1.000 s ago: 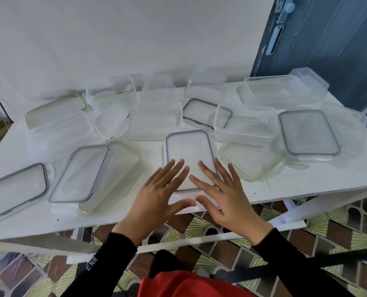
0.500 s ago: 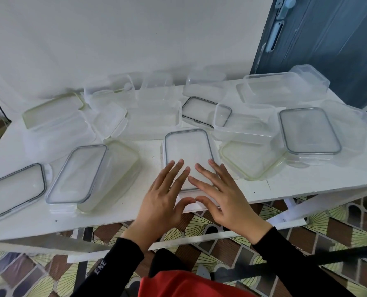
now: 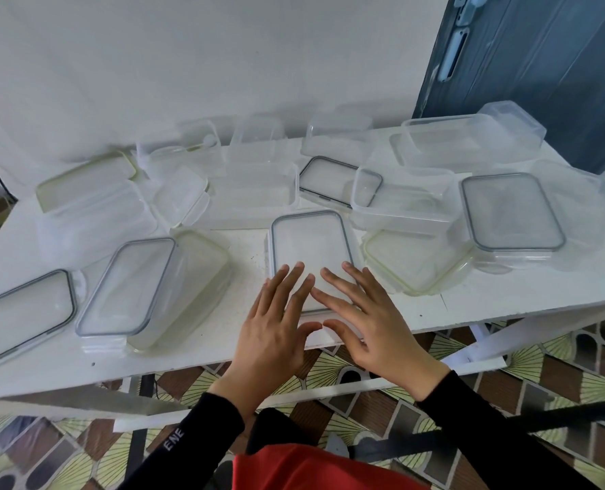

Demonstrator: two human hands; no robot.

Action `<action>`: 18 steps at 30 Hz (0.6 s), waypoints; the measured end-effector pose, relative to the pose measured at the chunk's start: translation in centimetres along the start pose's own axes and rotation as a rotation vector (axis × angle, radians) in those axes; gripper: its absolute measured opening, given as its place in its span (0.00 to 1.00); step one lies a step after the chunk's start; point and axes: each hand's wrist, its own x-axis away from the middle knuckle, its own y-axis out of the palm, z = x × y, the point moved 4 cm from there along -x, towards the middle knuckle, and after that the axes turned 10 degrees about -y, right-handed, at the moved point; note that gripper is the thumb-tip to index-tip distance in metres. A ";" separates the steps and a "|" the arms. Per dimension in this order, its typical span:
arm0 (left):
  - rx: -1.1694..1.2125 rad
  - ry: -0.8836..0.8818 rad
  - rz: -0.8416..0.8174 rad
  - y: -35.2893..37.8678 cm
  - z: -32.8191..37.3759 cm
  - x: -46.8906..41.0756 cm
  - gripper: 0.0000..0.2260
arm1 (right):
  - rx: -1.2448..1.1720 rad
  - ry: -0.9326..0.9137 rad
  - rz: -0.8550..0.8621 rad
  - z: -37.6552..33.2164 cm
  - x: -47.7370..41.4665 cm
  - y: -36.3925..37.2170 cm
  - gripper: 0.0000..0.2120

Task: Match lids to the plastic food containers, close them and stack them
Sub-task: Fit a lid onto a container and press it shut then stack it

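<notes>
Grey-sealed lid (image 3: 311, 249), seen from my head camera, lying flat at the middle of the bench's (image 3: 506, 305) near edge. Fingers (image 3: 292, 282) of the left hand (image 3: 272, 334) and of the right hand (image 3: 375, 327) are straight and slightly spread, and press flat on the lid's near end. Neither hand curls round anything. The two thumb tips almost meet over the near rim. I cannot tell what sits beneath the lid.

Left of the hands, a second grey-sealed lid (image 3: 124, 284) rests tilted across a yellowish container (image 3: 195, 277). A third lid (image 3: 21, 313) lies at the bench's left edge. Just right of the pressed lid lies a green-rimmed lid (image 3: 410, 263), and beyond it, towards the right edge, a fourth grey-sealed lid (image 3: 511, 210) sits on clear containers. A row of open clear containers (image 3: 255, 192) runs along the far edge against the white wall (image 3: 223, 65).

Black sleeves (image 3: 202, 436) cover both forearms.
</notes>
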 end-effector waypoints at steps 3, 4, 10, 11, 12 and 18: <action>0.012 -0.001 0.015 0.1 0.0 0.0 0.26 | -0.005 0.015 -0.008 0.0 0.1 0.1 0.23; 0.014 0.004 0.013 0.1 0.0 -0.1 0.26 | -0.001 0.018 -0.013 0.0 0.1 0.1 0.23; 0.038 0.059 -0.051 -0.6 -0.2 -0.5 0.26 | -0.129 0.076 0.060 0.8 -1.3 -2.3 0.21; 0.029 0.097 -0.080 -0.8 -0.3 -0.6 0.26 | -0.160 0.084 0.078 1.4 -1.8 -2.8 0.20; 0.025 0.143 -0.123 -1.1 -0.5 -0.7 0.25 | -0.173 0.093 0.083 2.1 -2.3 -3.1 0.18; 0.141 0.135 -0.259 -4.9 -3.3 -1.2 0.17 | -0.079 0.106 -0.019 4.4 -2.6 -3.0 0.17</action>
